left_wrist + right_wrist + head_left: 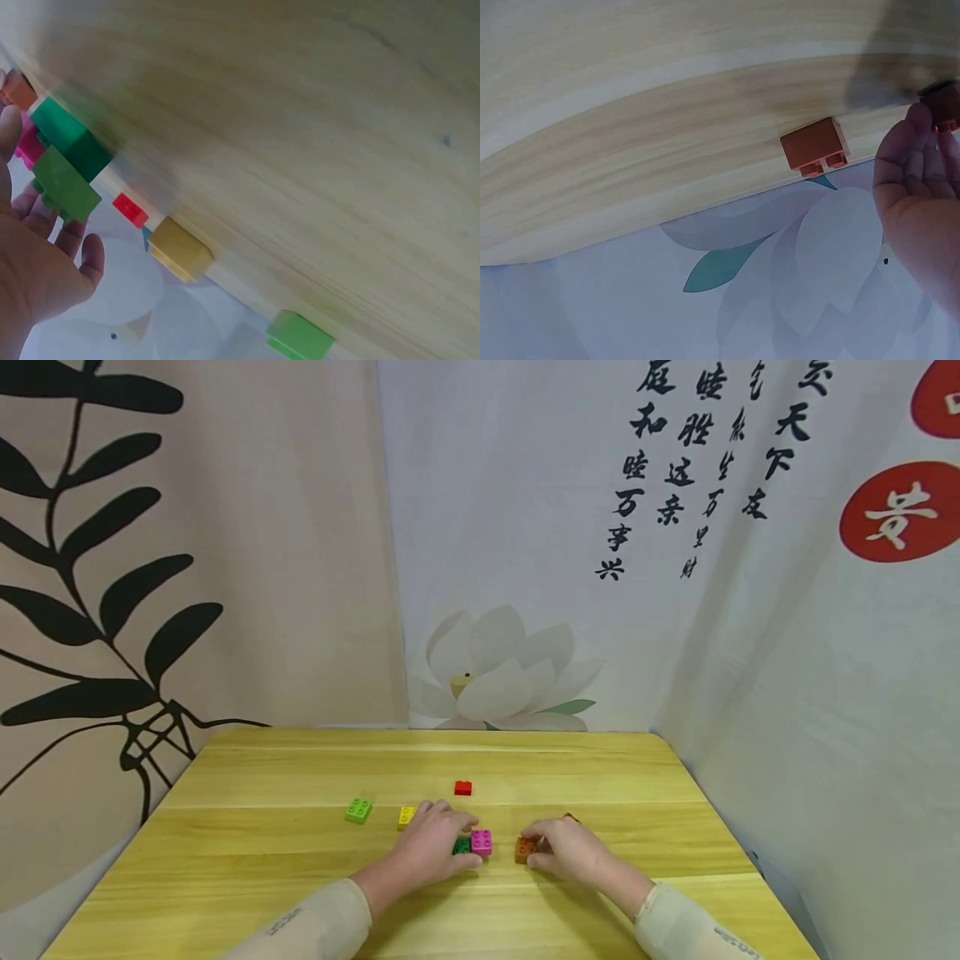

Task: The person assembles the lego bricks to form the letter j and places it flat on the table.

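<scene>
My left hand (432, 843) curls around several toy building bricks near the table's middle. Between its thumb and fingers a dark green brick (461, 845) shows, with a pink brick (481, 842) right beside it. A light green brick (66, 184) lies against the fingers in the left wrist view; the left hand hides it from the head view. To the right, my right hand (570, 850) pinches an orange-brown brick (525, 850) between thumb and fingers, close to the tabletop. Another orange-brown brick (815, 146) rests on the table beyond that hand, mostly hidden in the head view.
A lime green brick (358, 811) and a partly covered yellow brick (406, 817) sit left of my left hand. Farther back lies a small red brick (462, 787). The wooden table (262, 777) ends at a printed curtain (510, 543).
</scene>
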The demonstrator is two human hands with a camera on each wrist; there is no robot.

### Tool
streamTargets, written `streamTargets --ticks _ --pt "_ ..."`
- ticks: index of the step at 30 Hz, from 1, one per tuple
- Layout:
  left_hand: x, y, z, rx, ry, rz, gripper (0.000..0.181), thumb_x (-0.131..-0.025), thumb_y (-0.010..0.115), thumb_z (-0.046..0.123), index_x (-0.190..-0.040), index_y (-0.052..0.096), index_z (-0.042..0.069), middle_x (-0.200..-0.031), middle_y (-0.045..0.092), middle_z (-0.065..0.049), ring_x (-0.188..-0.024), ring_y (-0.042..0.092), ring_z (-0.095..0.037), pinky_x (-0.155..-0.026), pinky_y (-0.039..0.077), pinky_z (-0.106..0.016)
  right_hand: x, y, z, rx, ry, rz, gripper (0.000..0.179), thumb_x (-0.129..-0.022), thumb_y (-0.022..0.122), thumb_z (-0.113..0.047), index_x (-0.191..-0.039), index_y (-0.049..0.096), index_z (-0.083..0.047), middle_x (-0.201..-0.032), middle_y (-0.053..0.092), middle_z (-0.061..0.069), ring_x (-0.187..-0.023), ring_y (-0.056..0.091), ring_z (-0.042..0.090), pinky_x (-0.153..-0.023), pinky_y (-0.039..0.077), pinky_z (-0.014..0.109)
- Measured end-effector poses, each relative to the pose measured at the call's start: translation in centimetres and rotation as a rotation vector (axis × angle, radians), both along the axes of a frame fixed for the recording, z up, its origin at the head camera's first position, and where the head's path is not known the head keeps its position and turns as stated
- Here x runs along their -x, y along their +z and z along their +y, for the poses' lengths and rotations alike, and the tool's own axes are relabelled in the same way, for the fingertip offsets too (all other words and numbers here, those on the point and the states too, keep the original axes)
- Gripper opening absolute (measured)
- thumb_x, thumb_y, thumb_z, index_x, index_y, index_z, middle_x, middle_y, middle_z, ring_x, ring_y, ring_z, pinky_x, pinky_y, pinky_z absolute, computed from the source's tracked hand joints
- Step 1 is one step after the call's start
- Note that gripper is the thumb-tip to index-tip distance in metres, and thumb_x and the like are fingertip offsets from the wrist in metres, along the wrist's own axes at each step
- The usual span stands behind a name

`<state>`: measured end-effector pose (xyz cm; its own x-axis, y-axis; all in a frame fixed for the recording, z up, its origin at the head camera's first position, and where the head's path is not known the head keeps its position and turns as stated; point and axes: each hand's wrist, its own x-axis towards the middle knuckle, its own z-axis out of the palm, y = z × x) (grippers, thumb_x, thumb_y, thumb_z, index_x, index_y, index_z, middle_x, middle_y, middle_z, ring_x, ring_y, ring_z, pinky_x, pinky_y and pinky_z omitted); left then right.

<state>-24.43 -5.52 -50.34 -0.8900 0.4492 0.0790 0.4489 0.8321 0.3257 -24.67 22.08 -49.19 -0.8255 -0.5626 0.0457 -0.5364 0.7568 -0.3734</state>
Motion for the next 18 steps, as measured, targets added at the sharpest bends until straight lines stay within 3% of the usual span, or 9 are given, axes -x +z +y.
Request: streamTargets --ticks 8,18 --pt "0.0 -0.1 0.3 0.004 -0.011 0.016 0.057 -0.089 0.083 0.055 -0.132 0.074 0.019 -0.122 0.077 0.005 -0.113 0.061 -0.018 -0.107 0.046 -0.047 0.4 0.5 -0.4 0.045 0.022 -0.015 0.030 -0.092 0.084 -0.013 -0.119 0.077 -0.003 -0.107 0.081 0.008 -0.084 0.070 0.007 -0.073 0.058 0.024" --pt "-0.4 0.1 0.3 -0.002 -0.007 0.022 0.053 -0.089 0.085 0.051 -0.130 0.075 0.018 -0.117 0.078 0.005 -0.108 0.060 -0.017 -0.101 0.045 -0.044 1.1 2.3 -1.5 0.041 -0.031 -0.032 0.032 -0.097 0.080 -0.018 -0.127 0.075 -0.007 -0.111 0.079 0.003 -0.091 0.069 0.012 -0.075 0.057 0.026"
